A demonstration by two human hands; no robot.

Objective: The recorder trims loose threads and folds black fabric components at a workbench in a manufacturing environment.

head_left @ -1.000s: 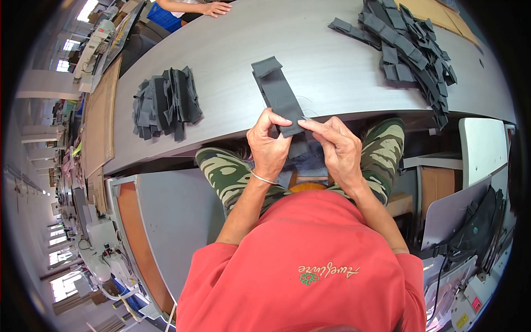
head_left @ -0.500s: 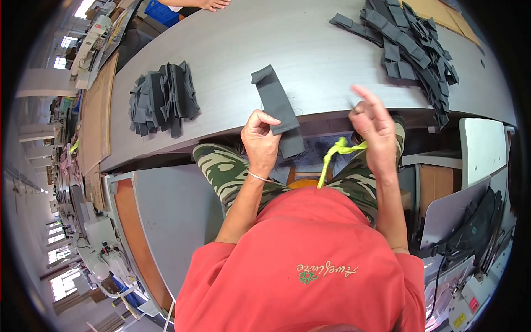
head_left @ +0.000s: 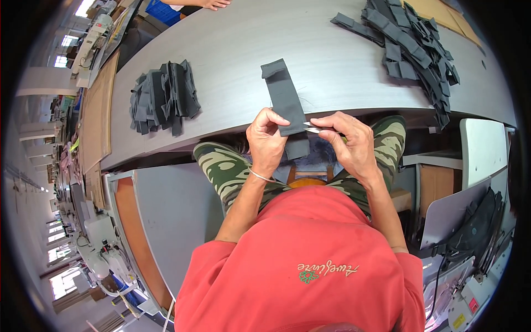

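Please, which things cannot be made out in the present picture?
In the head view:
Small metal tool: rear part hidden by the right hand.
Left hand: some fingertips hidden by the dark strip.
Co-worker's hand: its owner mostly cut off by upper edge.
Right pile of strips: lower ones covered by upper ones.

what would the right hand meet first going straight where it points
The right hand would likely meet the dark grey fabric strip first; its small metal tool may be touching it, depth being unclear.
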